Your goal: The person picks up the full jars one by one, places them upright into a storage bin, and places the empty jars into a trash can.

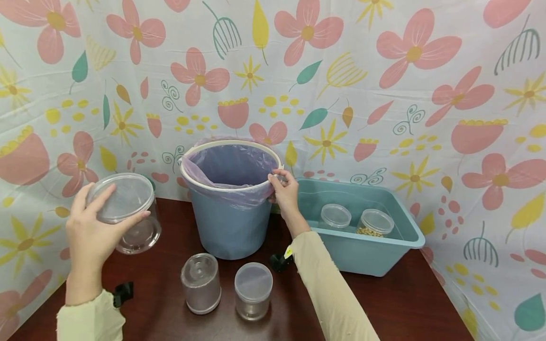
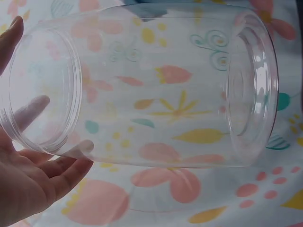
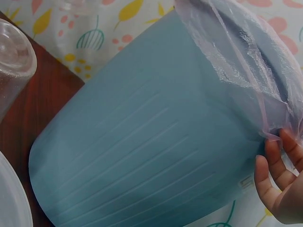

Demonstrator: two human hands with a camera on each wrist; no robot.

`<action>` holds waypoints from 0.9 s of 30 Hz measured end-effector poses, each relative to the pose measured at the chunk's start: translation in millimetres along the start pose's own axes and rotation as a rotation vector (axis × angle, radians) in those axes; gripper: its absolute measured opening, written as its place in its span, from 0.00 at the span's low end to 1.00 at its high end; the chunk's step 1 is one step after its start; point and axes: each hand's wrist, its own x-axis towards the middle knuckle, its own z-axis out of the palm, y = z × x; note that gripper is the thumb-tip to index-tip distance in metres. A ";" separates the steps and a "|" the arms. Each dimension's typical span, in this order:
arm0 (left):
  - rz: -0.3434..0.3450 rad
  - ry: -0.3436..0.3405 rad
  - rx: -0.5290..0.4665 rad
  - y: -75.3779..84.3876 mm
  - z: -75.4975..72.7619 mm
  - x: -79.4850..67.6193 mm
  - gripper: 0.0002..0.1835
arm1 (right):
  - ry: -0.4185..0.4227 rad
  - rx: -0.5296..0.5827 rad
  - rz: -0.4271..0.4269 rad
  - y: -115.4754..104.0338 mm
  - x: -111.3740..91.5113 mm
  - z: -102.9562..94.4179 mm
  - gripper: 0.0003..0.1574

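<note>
Clear jar [image 2: 156,90], cylindrical, round-lidded, seemingly plastic, in left hand [image 1: 93,233]

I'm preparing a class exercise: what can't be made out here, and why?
Head: floor of the blue round plastic bin, hidden by its near wall.
Head: base of the clear plastic jar holding tan pieces, hidden by the teal rectangular plastic tub.
Right wrist: rest of the round whitish plastic lid, cut by the left edge.

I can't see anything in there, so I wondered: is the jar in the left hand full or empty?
Empty: in the left wrist view, the flowered backdrop shows right through the clear jar, with no contents visible.
</note>
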 end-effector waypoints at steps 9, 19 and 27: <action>0.019 0.037 -0.003 15.1 -1.7 27.4 0.42 | -0.001 0.001 -0.005 1.1 0.8 -1.0 0.14; 0.019 0.073 -0.048 39.7 -0.2 52.8 0.42 | 0.000 0.010 -0.021 0.8 -0.6 -0.9 0.13; 0.081 0.170 -0.123 57.6 10.6 74.6 0.42 | -0.007 -0.006 -0.019 0.7 -0.8 -0.9 0.15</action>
